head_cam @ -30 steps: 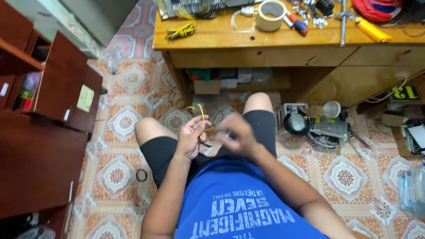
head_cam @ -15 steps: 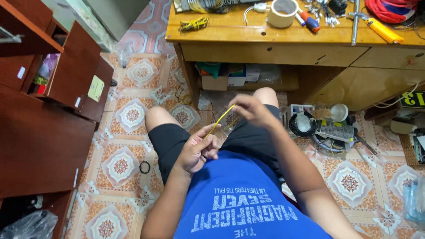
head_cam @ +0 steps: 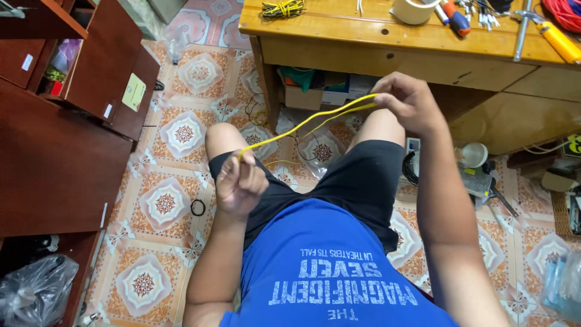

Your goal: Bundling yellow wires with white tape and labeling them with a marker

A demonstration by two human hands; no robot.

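Note:
A thin yellow wire (head_cam: 308, 121), doubled into two strands, stretches between my two hands above my lap. My left hand (head_cam: 240, 184) pinches its lower end over my left thigh. My right hand (head_cam: 407, 100) grips the upper end, raised near the front of the wooden desk (head_cam: 375, 36). I sit on a patterned tiled floor in black shorts and a blue shirt.
The desk top carries a yellow wire bundle (head_cam: 282, 8), a tape roll (head_cam: 414, 9), screwdrivers (head_cam: 455, 18) and other tools. A dark red cabinet (head_cam: 60, 145) with open doors stands left. A small black ring (head_cam: 198, 208) lies on the tiles. Boxes sit under the desk, clutter at right.
My hands were together at my lap with the wire bunched. They have pulled apart, the right hand rising toward the desk, drawing the yellow wire out straight.

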